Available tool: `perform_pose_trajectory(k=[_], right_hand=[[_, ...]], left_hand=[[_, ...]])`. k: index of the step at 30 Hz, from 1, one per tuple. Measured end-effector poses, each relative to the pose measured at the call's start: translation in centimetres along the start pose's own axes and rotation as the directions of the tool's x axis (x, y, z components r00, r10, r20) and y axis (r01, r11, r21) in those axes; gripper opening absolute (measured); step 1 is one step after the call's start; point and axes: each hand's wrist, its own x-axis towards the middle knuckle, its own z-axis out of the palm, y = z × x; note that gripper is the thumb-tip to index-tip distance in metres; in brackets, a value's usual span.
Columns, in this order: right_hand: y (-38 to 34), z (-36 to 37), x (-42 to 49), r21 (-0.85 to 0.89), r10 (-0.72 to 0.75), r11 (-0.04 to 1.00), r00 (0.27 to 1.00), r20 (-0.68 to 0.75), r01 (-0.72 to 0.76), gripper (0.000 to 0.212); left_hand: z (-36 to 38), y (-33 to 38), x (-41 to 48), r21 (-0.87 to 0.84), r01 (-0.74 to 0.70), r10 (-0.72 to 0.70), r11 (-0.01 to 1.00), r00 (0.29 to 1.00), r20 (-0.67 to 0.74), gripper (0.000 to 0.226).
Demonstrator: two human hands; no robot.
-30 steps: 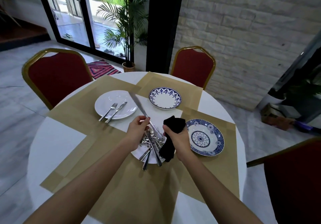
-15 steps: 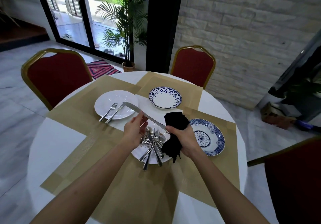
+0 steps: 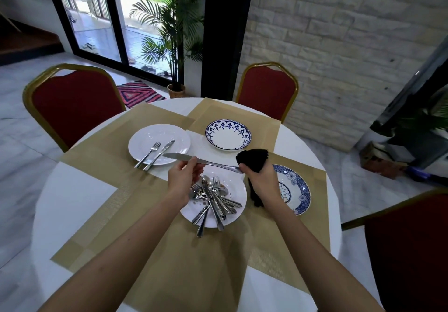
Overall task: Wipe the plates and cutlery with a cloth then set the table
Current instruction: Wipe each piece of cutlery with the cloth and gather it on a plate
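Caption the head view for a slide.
Left hand holds a knife; right hand grips its handle with a black cloth.

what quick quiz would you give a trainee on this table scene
1. True or false: the far white plate holds a fork.
2. The left hand pinches the knife. What does the right hand grip? A. a black cloth B. a spoon C. a glass
3. Fill in: the heap of cutlery lies on a near plate coloured ____.

Key: 1 true; 2 A; 3 white
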Motion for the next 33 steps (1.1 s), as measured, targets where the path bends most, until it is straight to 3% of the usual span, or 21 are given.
perform_pose_trajectory(k=[4,11,16,19,22,25,28,33], right_hand=[[-1.1,1.6,-0.6,-0.052,-0.132,0.991,0.956,-0.261,0.122,0.031],[-1.3,5.7,-1.8,-0.004,-0.113,0.994,0.978,-0.173,0.114,0.035],[-1.3,4.1,-1.3,0.011,-0.100,0.994,0.959,-0.266,0.107,0.038],[-0.4,2.7,-0.3,0.111,0.027,0.994,0.943,-0.333,0.010,0.038],[-0.1,1.6,0.2,0.397,0.285,0.897,0.940,-0.186,-0.194,0.034],[-0.6,0.8,-0.1,0.692,0.274,0.680,0.959,0.065,-0.242,0.020],[-0.9,0.5,-0.5,0.680,0.191,0.699,0.974,0.118,-0.219,0.023],[-0.3,0.0,-0.3,0.519,0.085,0.852,0.996,0.006,-0.076,0.028]], left_hand=[[0.9,-0.8,-0.5,0.000,-0.043,0.043,0.999,0.998,-0.045,0.012],[3.0,-1.9,-1.2,-0.062,-0.059,0.055,0.996,0.997,-0.060,0.013],[2.3,-1.6,-1.3,-0.078,-0.085,0.078,0.993,0.993,-0.086,0.016],[1.8,-1.4,-1.3,-0.053,-0.102,0.099,0.993,0.993,-0.066,0.018],[1.5,-1.4,-1.2,-0.027,-0.090,0.090,0.996,0.996,-0.008,0.019],[1.2,-1.1,-0.8,-0.040,-0.027,0.029,0.999,0.998,0.058,0.021],[1.2,-0.7,-0.5,-0.125,0.054,-0.041,0.991,0.993,0.110,0.019],[1.1,-0.6,-0.3,-0.284,0.230,-0.183,0.931,0.966,0.182,0.017]])
